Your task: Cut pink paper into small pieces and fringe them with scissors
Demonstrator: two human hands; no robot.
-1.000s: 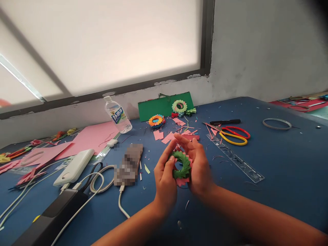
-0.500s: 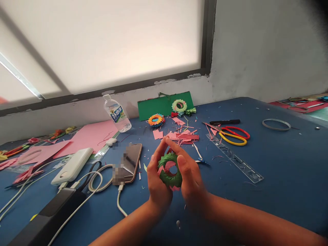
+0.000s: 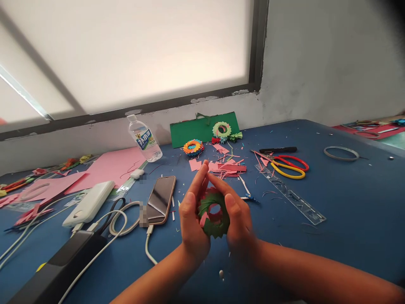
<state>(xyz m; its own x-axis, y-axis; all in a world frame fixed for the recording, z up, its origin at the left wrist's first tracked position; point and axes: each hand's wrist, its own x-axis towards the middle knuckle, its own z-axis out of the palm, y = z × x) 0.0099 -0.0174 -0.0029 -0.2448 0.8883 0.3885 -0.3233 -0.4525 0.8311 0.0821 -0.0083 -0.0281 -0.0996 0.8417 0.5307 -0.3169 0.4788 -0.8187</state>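
Between my two hands is a green and pink folded paper ring [image 3: 208, 230] with a zigzag outer edge and a round hole through its middle. My left hand [image 3: 193, 219] cups it from the left, thumb up. From the other side my right hand [image 3: 238, 217] presses on it, its thumb along the ring's right edge. The fingertips of both hands meet beyond the ring. Just past them lie pink paper strips and scraps [image 3: 232, 168]. The palms hide parts of the ring's sides.
Scissors [image 3: 287, 166], a black pen [image 3: 278, 150] and a clear ruler [image 3: 297, 200] lie to the right. Left are a phone [image 3: 161, 198], a white power bank [image 3: 88, 204], cables and a water bottle [image 3: 145, 139]. More paper rings [image 3: 193, 147] stand by a green card [image 3: 186, 133].
The paper ring has turned and shifted slightly to the right and down between my palms. My fingers have straightened a little, fingertips reaching higher. Other things on the table stay put.
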